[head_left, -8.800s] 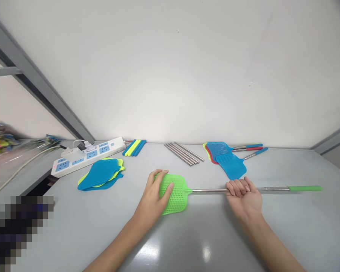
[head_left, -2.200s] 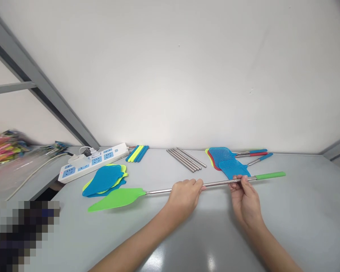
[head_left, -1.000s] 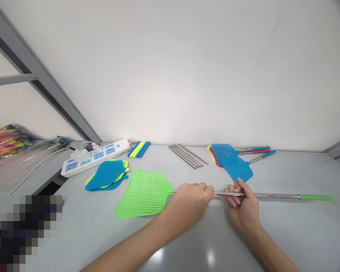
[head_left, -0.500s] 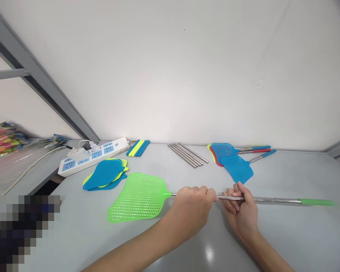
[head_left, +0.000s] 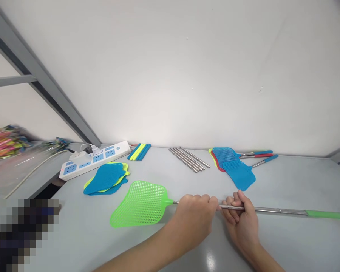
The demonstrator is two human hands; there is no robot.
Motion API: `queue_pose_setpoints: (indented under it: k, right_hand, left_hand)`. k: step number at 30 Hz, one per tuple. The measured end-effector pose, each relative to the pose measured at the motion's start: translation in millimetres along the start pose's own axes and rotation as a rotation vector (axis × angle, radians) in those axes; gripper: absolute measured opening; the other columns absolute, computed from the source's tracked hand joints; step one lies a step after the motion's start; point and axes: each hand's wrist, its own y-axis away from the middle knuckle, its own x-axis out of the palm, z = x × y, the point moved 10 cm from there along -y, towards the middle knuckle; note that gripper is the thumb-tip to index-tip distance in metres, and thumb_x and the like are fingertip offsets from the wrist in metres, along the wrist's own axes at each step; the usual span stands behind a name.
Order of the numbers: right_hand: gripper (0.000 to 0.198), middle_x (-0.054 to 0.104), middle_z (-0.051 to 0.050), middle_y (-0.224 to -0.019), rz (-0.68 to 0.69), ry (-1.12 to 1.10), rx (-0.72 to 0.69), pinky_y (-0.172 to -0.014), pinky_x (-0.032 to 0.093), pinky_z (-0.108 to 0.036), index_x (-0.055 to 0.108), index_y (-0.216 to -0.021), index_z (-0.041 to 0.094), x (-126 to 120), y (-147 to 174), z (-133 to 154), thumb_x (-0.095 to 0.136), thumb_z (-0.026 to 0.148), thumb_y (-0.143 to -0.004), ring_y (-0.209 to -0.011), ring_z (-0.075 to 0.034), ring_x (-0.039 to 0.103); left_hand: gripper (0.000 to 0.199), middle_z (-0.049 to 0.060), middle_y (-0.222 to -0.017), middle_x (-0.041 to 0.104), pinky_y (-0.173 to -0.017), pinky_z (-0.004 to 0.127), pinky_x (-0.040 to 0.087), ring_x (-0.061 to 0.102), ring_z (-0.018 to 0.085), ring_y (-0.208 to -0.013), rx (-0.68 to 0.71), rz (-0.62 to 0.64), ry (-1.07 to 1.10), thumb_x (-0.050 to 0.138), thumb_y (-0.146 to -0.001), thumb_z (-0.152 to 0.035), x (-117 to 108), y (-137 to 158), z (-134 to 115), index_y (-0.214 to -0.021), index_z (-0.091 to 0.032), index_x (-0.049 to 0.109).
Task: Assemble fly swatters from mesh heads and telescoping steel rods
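Observation:
A green fly swatter [head_left: 143,206] with a perforated head and an extended metal telescopic rod lies across my two hands, its head to the left and its green grip far right. My left hand [head_left: 197,215] is wrapped around the rod close to the head, back of the hand up. Palm up, my right hand [head_left: 242,217] holds the rod near its middle, the thumb and fingers curled about it. Part of the rod is hidden inside each hand. The swatter is held above the grey table [head_left: 147,249].
Behind lie blue and yellow grip sleeves [head_left: 139,152], several metal rods [head_left: 189,159] and assembled swatters [head_left: 239,173]. To the left are loose swatter heads [head_left: 106,179], a power strip [head_left: 96,158] with plugs, and plastic-bagged colourful items [head_left: 5,141]. A white wall [head_left: 198,75] stands at the back.
The whole scene sits slightly lower in view. Both hands keep hold of the fly swatter, and its grip end, blurred before, shows more sharply and reaches a little further right.

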Motion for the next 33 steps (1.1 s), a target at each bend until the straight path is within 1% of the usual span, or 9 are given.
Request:
queue_pose_setpoints:
  k: [5,9,13,18,21,26,33]
  right_hand:
    - [0.036,0.024,0.007,-0.034,0.024,0.004,0.024,-0.036,0.016,-0.021,0.032,-0.048,0.018,-0.6,0.1,-6.3,0.045,0.034,-0.077,-0.032,-0.006,0.016]
    - [0.036,0.025,0.007,-0.035,0.027,0.009,0.021,-0.035,0.018,-0.020,0.032,-0.048,0.018,-0.5,1.3,-9.5,0.045,0.035,-0.077,-0.033,-0.005,0.016]
    - [0.036,0.024,0.007,-0.035,0.051,0.028,0.024,-0.036,0.020,-0.020,0.033,-0.048,0.018,4.0,3.2,-11.4,0.044,0.036,-0.078,-0.033,-0.006,0.018]
    - [0.036,0.026,0.007,-0.034,0.074,0.049,0.025,-0.036,0.023,-0.021,0.035,-0.048,0.018,8.1,5.5,-12.4,0.044,0.036,-0.078,-0.031,-0.006,0.021]
    - [0.036,0.027,0.007,-0.034,0.070,0.052,0.056,-0.036,0.024,-0.021,0.036,-0.048,0.019,8.2,7.5,-15.3,0.044,0.038,-0.077,-0.032,-0.007,0.025]
    - [0.036,0.030,0.006,-0.038,0.015,0.070,0.095,-0.035,0.023,-0.021,0.036,-0.048,0.019,4.0,10.1,-18.9,0.046,0.040,-0.075,-0.035,-0.008,0.031]
    - [0.038,0.028,0.006,-0.039,0.050,0.112,0.103,-0.036,0.024,-0.020,0.036,-0.048,0.019,7.5,9.6,-19.9,0.045,0.043,-0.075,-0.036,-0.007,0.029]
  left_hand:
    - [0.010,-0.003,-0.063,0.054,-0.043,0.027,0.032,0.052,0.017,-0.051,-0.006,0.028,-0.003,0.034,-0.081,-0.016,2.2,-1.6,0.9,-0.073,-0.021,0.039]
    - [0.009,-0.002,-0.065,0.055,-0.045,0.026,0.035,0.054,0.017,-0.053,0.004,0.062,0.001,0.038,-0.075,-0.012,6.0,-1.7,-2.2,-0.075,-0.021,0.039]
    - [0.013,-0.002,-0.066,0.055,-0.045,0.027,0.036,0.055,0.017,-0.054,0.008,0.091,0.014,0.040,-0.070,-0.009,8.0,-1.3,-3.3,-0.076,-0.021,0.039]
    - [0.016,-0.002,-0.065,0.056,-0.046,0.027,0.036,0.055,0.017,-0.053,-0.003,0.094,0.029,0.039,-0.067,-0.006,5.2,0.5,-1.1,-0.074,-0.021,0.039]
    - [0.017,-0.002,-0.066,0.056,-0.046,0.026,0.035,0.055,0.017,-0.053,0.003,0.091,0.036,0.039,-0.067,-0.006,3.6,2.2,-3.4,-0.075,-0.021,0.040]
    - [0.018,-0.002,-0.066,0.057,-0.047,0.025,0.033,0.055,0.016,-0.054,0.012,0.104,0.081,0.039,-0.067,-0.006,6.8,4.0,-8.0,-0.077,-0.020,0.043]
    - [0.016,-0.003,-0.069,0.060,-0.049,0.025,0.032,0.058,0.015,-0.059,0.000,0.129,0.167,0.037,-0.076,-0.009,8.5,1.8,-5.9,-0.080,-0.022,0.046]
